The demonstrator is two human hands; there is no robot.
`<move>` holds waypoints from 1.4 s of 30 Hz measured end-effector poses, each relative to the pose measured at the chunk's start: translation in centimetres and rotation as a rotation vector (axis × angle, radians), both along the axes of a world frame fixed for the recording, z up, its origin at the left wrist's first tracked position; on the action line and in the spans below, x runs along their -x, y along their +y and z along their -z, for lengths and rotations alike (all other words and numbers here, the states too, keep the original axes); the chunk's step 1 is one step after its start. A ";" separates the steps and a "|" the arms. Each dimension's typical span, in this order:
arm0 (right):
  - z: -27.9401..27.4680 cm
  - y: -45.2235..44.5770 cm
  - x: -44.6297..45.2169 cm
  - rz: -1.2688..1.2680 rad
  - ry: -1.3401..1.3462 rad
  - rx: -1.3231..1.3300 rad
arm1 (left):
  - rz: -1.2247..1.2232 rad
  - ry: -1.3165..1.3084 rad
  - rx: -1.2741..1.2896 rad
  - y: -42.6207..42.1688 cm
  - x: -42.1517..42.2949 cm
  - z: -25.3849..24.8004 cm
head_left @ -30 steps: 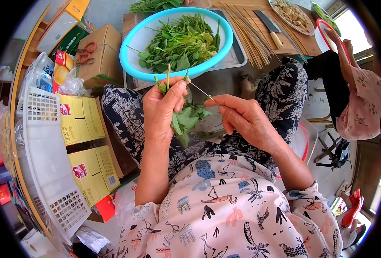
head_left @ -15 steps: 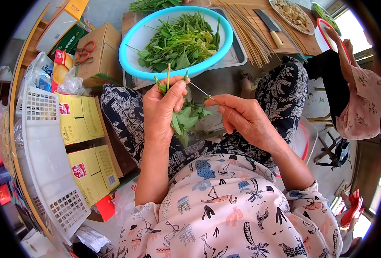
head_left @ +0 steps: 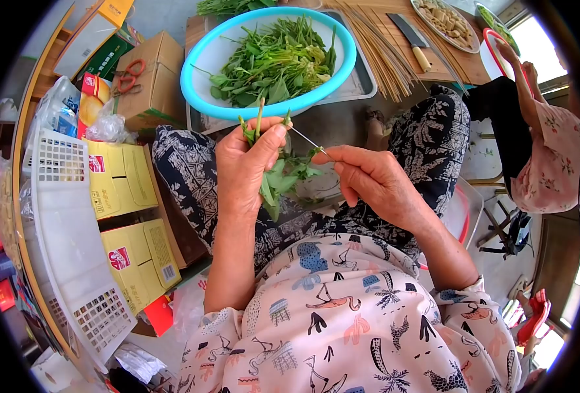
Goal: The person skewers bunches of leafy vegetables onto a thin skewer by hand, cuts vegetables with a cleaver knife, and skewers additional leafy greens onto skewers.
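Leafy green stems (head_left: 277,187) are gripped in my left hand (head_left: 249,154), which is closed. Cut stem ends stick up above its thumb, while leaves hang below the palm. From the left fingertips a thin pale strand (head_left: 306,139) runs down to my right hand (head_left: 375,187). There, my right thumb and forefinger pinch its end, with a small bit of green beside them. Whether the strand is a stem fibre or something else, I cannot tell. Just beyond my hands, a blue-rimmed basin (head_left: 195,98) holds a heap of similar greens (head_left: 277,62).
Thin bamboo sticks (head_left: 375,49), a knife (head_left: 411,39) and a plate of pale chunks (head_left: 444,23) lie on the table. Yellow boxes (head_left: 123,180), a white plastic basket (head_left: 67,223) and a carton with red scissors (head_left: 131,75) are at left. Another person (head_left: 545,144) sits at right.
The held stems and left fingers have shifted very slightly. My right hand keeps its pinch with almost no movement, and the strand still spans both hands.
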State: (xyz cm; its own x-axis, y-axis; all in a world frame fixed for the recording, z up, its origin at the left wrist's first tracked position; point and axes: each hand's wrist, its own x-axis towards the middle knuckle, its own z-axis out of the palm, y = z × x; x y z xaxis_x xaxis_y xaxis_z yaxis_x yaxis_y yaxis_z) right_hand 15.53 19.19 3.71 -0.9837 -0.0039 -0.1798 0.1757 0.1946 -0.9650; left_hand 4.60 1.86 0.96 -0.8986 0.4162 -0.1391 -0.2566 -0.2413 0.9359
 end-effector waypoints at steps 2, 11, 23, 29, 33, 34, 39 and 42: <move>0.0 0.0 0.0 -0.001 -0.004 0.018 | 0.001 -0.003 0.008 0.0 0.0 -0.1; -0.1 -0.4 0.4 0.018 0.011 0.048 | 0.063 -0.031 0.013 0.3 -0.6 -0.3; 0.7 0.2 1.4 0.071 0.009 0.147 | 0.132 0.095 0.024 1.3 -1.3 0.6; 0.9 1.0 1.9 0.235 0.061 0.182 | 0.006 0.431 0.381 0.4 -0.6 0.3; 0.2 0.1 2.9 0.246 0.114 0.312 | 0.153 0.363 0.379 1.6 -1.7 0.3; 0.3 0.1 3.1 0.232 0.136 0.319 | 0.174 0.383 0.365 1.8 -1.9 0.4; 1.0 0.3 3.5 0.201 0.142 0.338 | 0.233 0.371 0.320 1.7 -2.0 0.5; 0.9 0.3 3.4 0.232 0.116 0.370 | 0.272 0.207 0.279 1.2 -1.8 0.2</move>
State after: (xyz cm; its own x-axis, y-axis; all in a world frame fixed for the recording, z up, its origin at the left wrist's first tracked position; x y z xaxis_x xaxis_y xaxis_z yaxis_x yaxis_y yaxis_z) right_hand 12.16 19.53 2.85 -0.9798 0.1755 -0.0960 0.0602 -0.1989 -0.9782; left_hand 6.45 3.07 0.79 -0.7823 0.6134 -0.1082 -0.0762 0.0782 0.9940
